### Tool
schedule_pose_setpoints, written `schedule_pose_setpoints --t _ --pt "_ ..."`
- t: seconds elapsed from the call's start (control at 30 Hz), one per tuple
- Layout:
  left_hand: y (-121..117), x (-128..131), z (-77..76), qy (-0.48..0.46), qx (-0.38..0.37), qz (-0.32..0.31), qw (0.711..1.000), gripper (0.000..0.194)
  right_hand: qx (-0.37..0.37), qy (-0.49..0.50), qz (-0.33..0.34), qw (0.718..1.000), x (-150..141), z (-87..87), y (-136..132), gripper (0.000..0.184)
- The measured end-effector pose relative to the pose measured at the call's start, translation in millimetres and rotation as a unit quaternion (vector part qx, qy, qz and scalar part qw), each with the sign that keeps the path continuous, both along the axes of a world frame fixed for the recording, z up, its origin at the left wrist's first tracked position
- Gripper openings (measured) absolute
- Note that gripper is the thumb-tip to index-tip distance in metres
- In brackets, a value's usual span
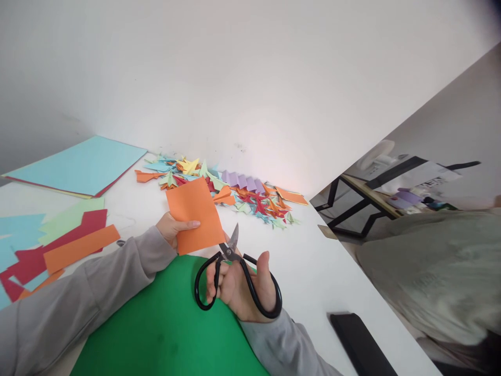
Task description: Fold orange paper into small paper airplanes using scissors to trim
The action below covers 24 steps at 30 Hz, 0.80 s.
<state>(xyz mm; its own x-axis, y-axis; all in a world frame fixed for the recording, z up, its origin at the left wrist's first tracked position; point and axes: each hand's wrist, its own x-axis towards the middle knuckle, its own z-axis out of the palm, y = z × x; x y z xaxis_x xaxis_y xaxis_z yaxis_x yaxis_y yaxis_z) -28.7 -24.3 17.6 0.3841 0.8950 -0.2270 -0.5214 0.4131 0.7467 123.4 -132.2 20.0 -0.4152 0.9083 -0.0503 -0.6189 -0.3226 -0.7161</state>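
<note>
Meanwhile, left hand [169,230] pinches orange paper [196,211] between its fingers [188,225]; near right, right hand [243,292], fingers curled, holds black scissors [229,254].

The white table [309,261] bears paper sheets [82,166], scraps [82,247] — and folded shapes [224,196].

Scuffed white wall [235,78] behind white table [313,261]; black-framed desk [364,190] at right.
</note>
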Motion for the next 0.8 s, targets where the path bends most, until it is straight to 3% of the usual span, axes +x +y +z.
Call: schedule_pose_setpoints --t 0.27,0.8 --pt "3.0 0.2 -7.3 0.011 0.002 0.027 1.000 0.045 0.013 -0.006 -0.001 1.000 -1.0 1.5 -0.6 0.072" --pt "3.7 -3.9 -1.3 0.025 0.007 0.001 1.000 0.044 0.026 0.000 -0.011 1.000 1.8 2.7 0.8 0.080"
